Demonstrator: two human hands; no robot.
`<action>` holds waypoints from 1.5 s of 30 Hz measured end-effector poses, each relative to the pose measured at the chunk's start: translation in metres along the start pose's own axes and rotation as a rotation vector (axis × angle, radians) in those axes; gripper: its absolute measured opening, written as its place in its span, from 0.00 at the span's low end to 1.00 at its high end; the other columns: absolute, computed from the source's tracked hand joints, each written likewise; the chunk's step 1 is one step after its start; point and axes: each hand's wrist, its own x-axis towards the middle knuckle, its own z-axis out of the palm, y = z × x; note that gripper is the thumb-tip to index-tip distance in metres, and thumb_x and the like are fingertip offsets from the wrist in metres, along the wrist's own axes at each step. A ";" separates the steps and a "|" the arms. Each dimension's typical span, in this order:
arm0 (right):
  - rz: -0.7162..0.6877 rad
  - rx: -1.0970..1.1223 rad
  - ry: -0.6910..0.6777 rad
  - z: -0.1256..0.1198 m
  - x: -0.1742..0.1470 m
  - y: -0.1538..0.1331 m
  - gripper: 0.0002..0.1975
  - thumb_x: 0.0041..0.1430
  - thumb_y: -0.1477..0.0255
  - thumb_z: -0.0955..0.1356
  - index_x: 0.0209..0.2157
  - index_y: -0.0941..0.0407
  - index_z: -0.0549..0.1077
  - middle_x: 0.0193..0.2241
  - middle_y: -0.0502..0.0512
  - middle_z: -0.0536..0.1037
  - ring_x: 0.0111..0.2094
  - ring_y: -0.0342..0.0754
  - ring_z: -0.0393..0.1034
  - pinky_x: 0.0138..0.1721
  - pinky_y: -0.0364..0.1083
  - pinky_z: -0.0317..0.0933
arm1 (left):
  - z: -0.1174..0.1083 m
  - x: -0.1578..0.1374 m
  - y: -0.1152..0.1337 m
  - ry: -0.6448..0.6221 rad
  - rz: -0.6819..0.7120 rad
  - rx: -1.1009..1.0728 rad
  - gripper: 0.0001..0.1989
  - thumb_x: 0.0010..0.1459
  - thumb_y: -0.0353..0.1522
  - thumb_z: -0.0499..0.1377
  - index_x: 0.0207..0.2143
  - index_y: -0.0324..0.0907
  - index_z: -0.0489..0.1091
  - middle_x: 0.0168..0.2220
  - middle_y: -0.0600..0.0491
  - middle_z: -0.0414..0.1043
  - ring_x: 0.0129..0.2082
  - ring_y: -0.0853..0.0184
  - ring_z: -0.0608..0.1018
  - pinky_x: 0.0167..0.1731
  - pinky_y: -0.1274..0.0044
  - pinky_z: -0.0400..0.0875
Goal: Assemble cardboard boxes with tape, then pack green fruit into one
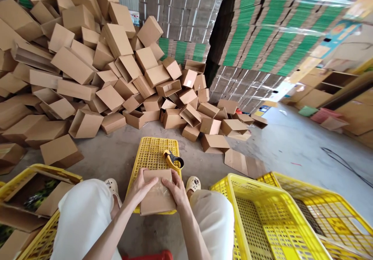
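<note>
Two hands, left hand (143, 188) and right hand (178, 188), are clamping a carton (158, 201) over the near end of the yellow crate (149, 151). Hard squeezing is risking crushed sides; a forward right-hand nudge is risking the tape dispenser (170, 159) sliding off the crate's right edge.

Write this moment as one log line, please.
left hand: holding carton; right hand: holding carton; carton: over yellow crate; tape dispenser: on crate
</note>
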 end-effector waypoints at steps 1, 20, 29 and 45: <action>-0.003 0.007 -0.002 -0.001 0.003 -0.003 0.32 0.55 0.53 0.75 0.57 0.55 0.76 0.55 0.61 0.82 0.54 0.63 0.78 0.53 0.55 0.74 | 0.001 0.001 0.000 0.010 -0.004 0.008 0.33 0.56 0.53 0.62 0.57 0.44 0.63 0.55 0.39 0.78 0.54 0.51 0.81 0.54 0.65 0.73; 0.035 -0.291 -0.365 -0.032 0.032 -0.066 0.07 0.52 0.66 0.71 0.27 0.56 0.76 0.25 0.48 0.76 0.29 0.47 0.71 0.32 0.43 0.64 | -0.001 -0.007 0.008 0.035 0.080 -0.036 0.28 0.61 0.54 0.59 0.54 0.46 0.64 0.52 0.43 0.80 0.51 0.53 0.82 0.52 0.67 0.74; 0.150 -0.263 -0.463 -0.037 0.029 -0.077 0.08 0.51 0.65 0.71 0.29 0.55 0.75 0.28 0.48 0.76 0.30 0.45 0.70 0.34 0.44 0.68 | -0.001 -0.004 0.003 0.026 0.087 -0.022 0.31 0.61 0.55 0.59 0.56 0.43 0.64 0.54 0.40 0.79 0.53 0.51 0.81 0.53 0.66 0.73; 0.055 -0.288 -0.379 -0.032 0.024 -0.060 0.11 0.54 0.65 0.69 0.37 0.55 0.78 0.30 0.49 0.78 0.32 0.47 0.71 0.32 0.43 0.66 | 0.005 0.007 -0.002 0.062 0.100 0.095 0.16 0.73 0.42 0.43 0.49 0.48 0.67 0.50 0.45 0.80 0.53 0.56 0.82 0.54 0.68 0.72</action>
